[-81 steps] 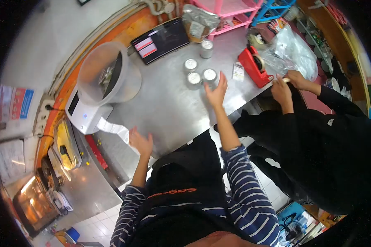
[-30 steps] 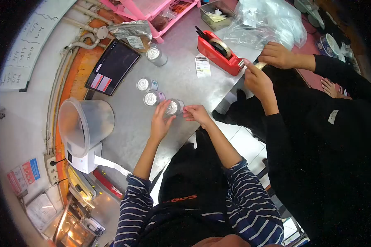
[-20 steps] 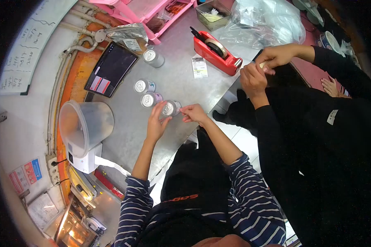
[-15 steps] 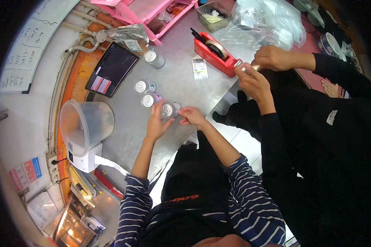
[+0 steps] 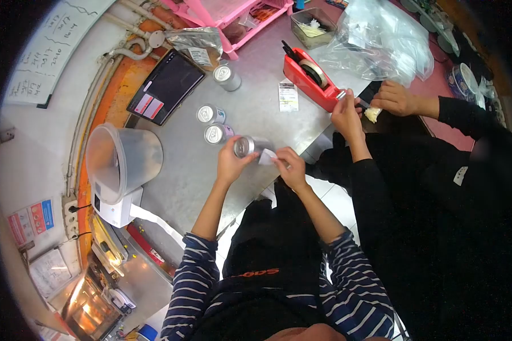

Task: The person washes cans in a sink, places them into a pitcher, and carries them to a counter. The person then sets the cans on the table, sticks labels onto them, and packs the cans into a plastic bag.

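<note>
My left hand [image 5: 231,163] is closed around a silver can [image 5: 245,146], gripping its side, with the pull-tab lid facing me. Between the fingertips of my right hand [image 5: 292,167] is a small white label [image 5: 267,157] beside the can. Whether part of the label still touches the can, I cannot tell. Just behind my left hand stand a can with a purplish label [image 5: 217,134] and a can with a teal mark [image 5: 209,114]. Farther back, another can [image 5: 227,77] stands near a tablet [image 5: 166,86].
A co-worker's hands [image 5: 350,116] are at the right by a red tape dispenser [image 5: 310,79], near a pale yellow piece [image 5: 373,115]. A printed slip [image 5: 288,97] lies on the metal table [image 5: 182,170]. At left are a plastic tub [image 5: 142,153] and a white label printer [image 5: 118,209].
My left hand has taken hold of the nearest can, now tilted. My right hand has moved slightly right, and a white label now shows in its fingers. The whole view has shifted slightly.
</note>
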Tool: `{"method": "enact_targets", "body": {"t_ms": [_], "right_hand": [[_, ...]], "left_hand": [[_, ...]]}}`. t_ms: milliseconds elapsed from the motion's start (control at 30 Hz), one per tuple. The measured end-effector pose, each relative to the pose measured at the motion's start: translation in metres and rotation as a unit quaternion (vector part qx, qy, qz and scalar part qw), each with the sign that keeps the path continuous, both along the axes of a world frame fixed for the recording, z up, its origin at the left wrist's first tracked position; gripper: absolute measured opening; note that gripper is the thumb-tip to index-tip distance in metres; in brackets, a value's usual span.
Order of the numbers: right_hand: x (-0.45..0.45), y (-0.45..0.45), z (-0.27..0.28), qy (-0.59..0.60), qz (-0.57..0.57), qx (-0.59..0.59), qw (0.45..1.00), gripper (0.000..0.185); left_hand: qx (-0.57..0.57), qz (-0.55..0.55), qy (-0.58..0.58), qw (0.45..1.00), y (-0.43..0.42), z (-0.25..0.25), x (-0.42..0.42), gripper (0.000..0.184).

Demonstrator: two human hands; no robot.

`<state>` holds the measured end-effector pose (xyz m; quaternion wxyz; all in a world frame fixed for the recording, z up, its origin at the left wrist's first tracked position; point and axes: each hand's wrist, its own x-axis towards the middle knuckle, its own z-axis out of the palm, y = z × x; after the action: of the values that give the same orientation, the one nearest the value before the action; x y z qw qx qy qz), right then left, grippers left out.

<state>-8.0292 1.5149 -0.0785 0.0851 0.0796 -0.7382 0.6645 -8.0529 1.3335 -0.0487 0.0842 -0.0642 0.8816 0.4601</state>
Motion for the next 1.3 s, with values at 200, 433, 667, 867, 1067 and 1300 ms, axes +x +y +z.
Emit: {"method": "enact_targets", "body": {"t_ms": [200,433,667,867,1067,1300], "right_hand": [[0.026,0.024,0.001,-0.15,-0.103,-0.21,0.961,0.016],[-0.01,-0.022,-0.006,-0.352,0.046,-0.247,0.902,0.031],[-0.036,-0.107,-0.031,-0.391,0.134,-0.203,0.888,0.02],[-0.038,-0.13,-0.049,-0.347,0.144,-0.117,0.919,0.013],[-0.045,-0.142,-0.049,-0.381,0.068,-0.125,0.913,0.015],[-0.054,-0.127,-0.035,-0.33,0.021,0.061,0.942,0.019]], "left_hand": [[-0.178,-0.094,0.127,0.971,0.019,0.018,-0.038,0.063],[-0.356,0.166,0.168,0.904,-0.019,0.012,-0.027,0.06],[-0.12,0.032,0.153,0.981,-0.074,-0.003,-0.018,0.055],[-0.123,0.024,0.089,0.988,-0.085,-0.008,-0.028,0.061],[-0.238,-0.049,0.045,0.969,-0.079,0.014,-0.022,0.074],[-0.343,-0.103,0.075,0.931,-0.09,0.003,-0.024,0.083]]}}
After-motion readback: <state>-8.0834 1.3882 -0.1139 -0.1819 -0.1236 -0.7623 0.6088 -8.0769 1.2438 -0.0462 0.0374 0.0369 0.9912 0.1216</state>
